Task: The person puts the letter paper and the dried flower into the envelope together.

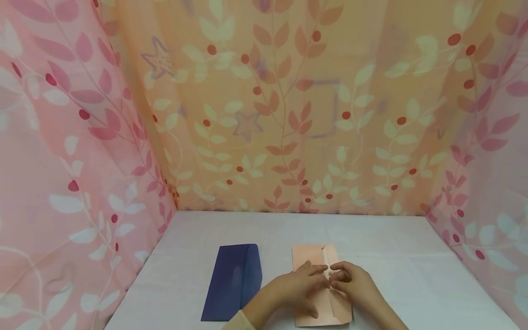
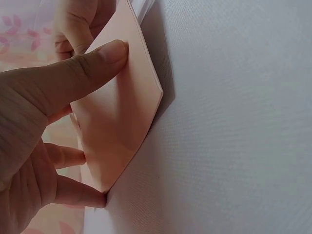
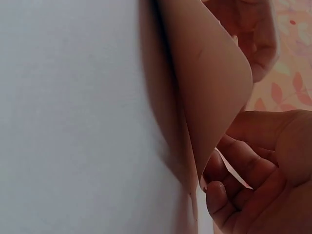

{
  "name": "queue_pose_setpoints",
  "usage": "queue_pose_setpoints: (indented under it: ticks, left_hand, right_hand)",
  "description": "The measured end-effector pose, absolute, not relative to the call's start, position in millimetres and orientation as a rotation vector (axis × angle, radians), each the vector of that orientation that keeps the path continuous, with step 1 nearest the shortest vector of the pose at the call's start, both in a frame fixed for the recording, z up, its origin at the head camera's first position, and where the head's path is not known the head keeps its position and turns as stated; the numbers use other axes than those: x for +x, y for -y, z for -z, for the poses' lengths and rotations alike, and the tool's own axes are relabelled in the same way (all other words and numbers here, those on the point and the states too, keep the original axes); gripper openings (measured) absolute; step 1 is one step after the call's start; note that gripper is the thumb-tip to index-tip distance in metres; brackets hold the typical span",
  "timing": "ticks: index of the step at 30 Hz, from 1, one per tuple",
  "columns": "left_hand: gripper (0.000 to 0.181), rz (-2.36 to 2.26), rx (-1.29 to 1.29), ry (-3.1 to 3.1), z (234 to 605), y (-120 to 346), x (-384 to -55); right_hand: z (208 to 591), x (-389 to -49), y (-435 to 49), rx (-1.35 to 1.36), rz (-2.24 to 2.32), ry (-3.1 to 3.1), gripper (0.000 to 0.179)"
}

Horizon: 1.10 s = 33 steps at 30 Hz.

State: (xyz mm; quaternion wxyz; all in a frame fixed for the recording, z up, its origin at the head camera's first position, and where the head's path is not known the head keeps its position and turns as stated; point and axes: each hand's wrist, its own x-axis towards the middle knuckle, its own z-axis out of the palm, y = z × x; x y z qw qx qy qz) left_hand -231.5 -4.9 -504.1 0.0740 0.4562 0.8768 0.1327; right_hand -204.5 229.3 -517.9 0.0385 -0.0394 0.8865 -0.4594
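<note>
A peach envelope [image 1: 307, 256] lies on the white table, its pointed flap [image 3: 214, 73] on the right side, raised off the tabletop in the right wrist view. Spread over the envelope's middle, my left hand [image 1: 299, 286] rests its thumb [image 2: 113, 51] on the paper, while its other fingers touch the surface with little bend. From the right, my right hand [image 1: 352, 282] holds the flap's edge with curled fingers. A small pale patch [image 1: 327, 272] shows between the fingertips of both hands; what it is cannot be made out.
A navy envelope [image 1: 227, 279] with its flap on the right lies left of the peach one, beside my left forearm. White tabletop [image 1: 412, 275] extends to the right. Patterned curtains [image 1: 280, 114] enclose the table at the back and both sides.
</note>
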Motion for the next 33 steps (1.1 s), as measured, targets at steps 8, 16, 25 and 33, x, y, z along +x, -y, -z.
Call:
queue_pose_setpoints:
  ticks: [8,16,25,33]
  left_hand:
    - [0.071,-0.346,1.363,-2.648,508.0,4.7,-232.3]
    - [0.073,-0.304,1.334,-2.675,505.8,8.2,-226.4]
    - [0.079,-0.244,1.311,-2.699,503.8,6.8,-227.3]
    - [0.066,-0.249,1.383,-2.696,490.0,14.2,-232.7]
  right_hand:
    - [521.1,-206.4,-236.9,-0.193,1.362,-2.782,0.040]
    - [523.8,-206.4,-241.5,-0.223,1.340,-2.816,0.037]
    - [519.9,-209.5,-244.1,-0.261,1.276,-2.914,0.033]
    - [511.1,-211.2,-239.6,-0.448,1.074,-3.043,0.027]
